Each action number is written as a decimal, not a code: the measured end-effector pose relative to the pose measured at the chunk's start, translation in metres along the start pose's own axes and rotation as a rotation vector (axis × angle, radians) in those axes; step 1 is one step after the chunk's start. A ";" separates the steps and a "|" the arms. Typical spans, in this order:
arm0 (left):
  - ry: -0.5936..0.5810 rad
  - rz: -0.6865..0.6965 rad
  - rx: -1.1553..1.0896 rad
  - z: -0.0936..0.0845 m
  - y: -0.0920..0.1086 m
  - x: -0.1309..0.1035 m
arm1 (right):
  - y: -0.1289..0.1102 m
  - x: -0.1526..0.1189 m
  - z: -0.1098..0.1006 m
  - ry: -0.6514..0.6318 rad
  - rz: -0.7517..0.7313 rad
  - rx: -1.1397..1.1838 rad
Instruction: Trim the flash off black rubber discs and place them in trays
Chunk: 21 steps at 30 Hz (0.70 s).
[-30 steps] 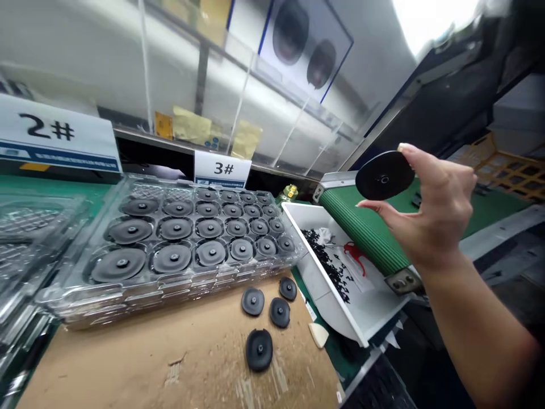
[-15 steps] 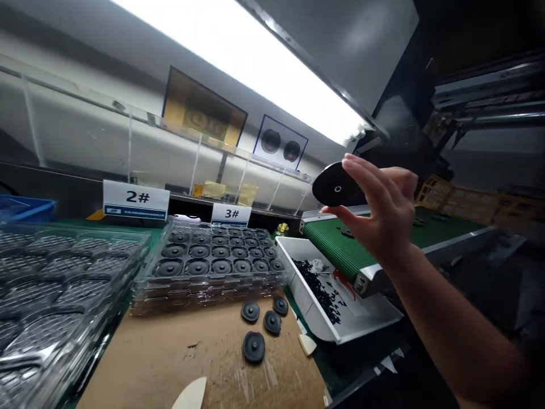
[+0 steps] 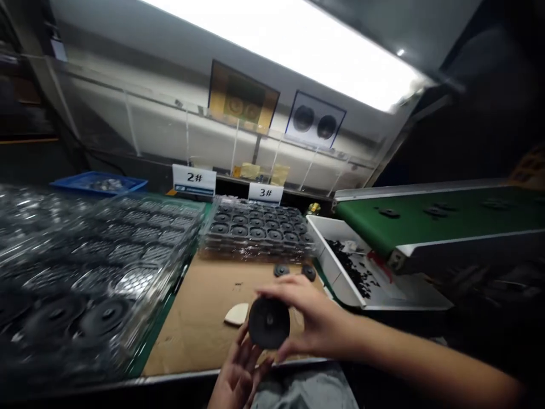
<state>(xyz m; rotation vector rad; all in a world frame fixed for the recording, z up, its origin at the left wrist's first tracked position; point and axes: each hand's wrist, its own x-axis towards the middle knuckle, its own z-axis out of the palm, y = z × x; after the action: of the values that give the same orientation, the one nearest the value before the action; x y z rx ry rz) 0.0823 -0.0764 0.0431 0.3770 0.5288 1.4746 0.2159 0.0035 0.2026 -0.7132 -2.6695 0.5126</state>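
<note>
A round black disc [image 3: 269, 322] with a small centre hub is held over the front edge of the brown board [image 3: 204, 289]. Thumb and fingers of my right hand [image 3: 315, 321] grip its right side. My left hand [image 3: 240, 369] is below and to the left, its fingertips at the disc's lower left edge, slightly blurred. Beyond my right hand, small black discs [image 3: 281, 270] lie on the board, partly hidden by the hand. A cream wedge-shaped piece [image 3: 237, 314] is on the board left of the held disc.
Clear trays of black discs [image 3: 259, 232] stand behind the board, and larger clear trays [image 3: 106, 250] fill the left. To the right are a white bin [image 3: 336, 272] of small black pieces and a green conveyor [image 3: 447, 218] carrying parts. A blue tray [image 3: 136, 184] sits back left.
My right hand has come down and left from beside the conveyor, bringing the black disc over the board's front. My left hand has come into view beside the disc. The view has shifted.
</note>
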 end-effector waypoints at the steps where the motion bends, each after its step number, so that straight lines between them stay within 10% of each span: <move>1: 0.032 0.020 -0.011 -0.002 -0.002 -0.003 | 0.002 -0.007 0.023 -0.027 0.025 0.129; 10: 0.289 -0.190 -0.019 -0.026 -0.009 -0.026 | 0.020 -0.050 0.148 0.114 0.389 0.557; 21: 0.379 -0.128 -0.172 -0.039 0.018 0.003 | 0.078 0.004 0.145 -0.043 0.285 0.253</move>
<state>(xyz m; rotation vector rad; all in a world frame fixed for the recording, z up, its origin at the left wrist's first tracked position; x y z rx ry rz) 0.0461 -0.0756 0.0205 -0.0750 0.7060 1.4601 0.1865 0.0315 0.0428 -1.0181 -2.4888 0.9295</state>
